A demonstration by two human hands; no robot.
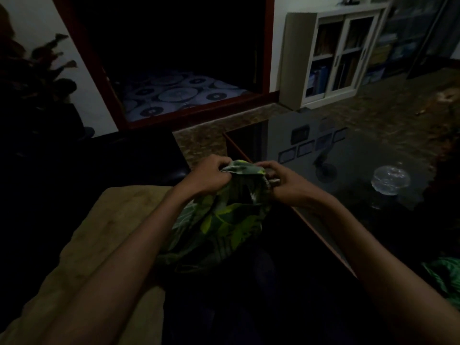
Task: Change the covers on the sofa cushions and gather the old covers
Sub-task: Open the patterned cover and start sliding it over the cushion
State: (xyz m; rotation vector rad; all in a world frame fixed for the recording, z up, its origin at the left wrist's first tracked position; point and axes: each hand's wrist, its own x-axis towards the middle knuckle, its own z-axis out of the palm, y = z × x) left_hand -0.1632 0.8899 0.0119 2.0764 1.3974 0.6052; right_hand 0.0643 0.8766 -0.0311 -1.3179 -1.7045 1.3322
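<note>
Closest to me, below my left forearm, lies a flat tan cushion (99,232), bare of any cover. Just beside it, between my two forearms, sits the green leaf-print fabric cover (224,220), bunched and rising toward both hands. My left hand (206,174) is curled tight on the cover's top edge from the left; my right hand (281,178) pinches the same edge from the right, fingers bent round the cloth. The two hands are near each other, with the gathered rim stretched between them. Low to the right of my right forearm, a bright green crumpled cloth (445,277) lies at the picture's edge; I cannot tell what it rests on. Beyond my right hand spreads a dark glass-topped table (348,155) with a reddish wooden rim, carrying a clear cut-glass bowl (390,179) to the right of that hand. Farther off, past the table, stands a white cabinet with sliding glass doors (333,56). Beyond my left hand a red-framed opening shows a bed with circle-patterned bedding (179,93).
</note>
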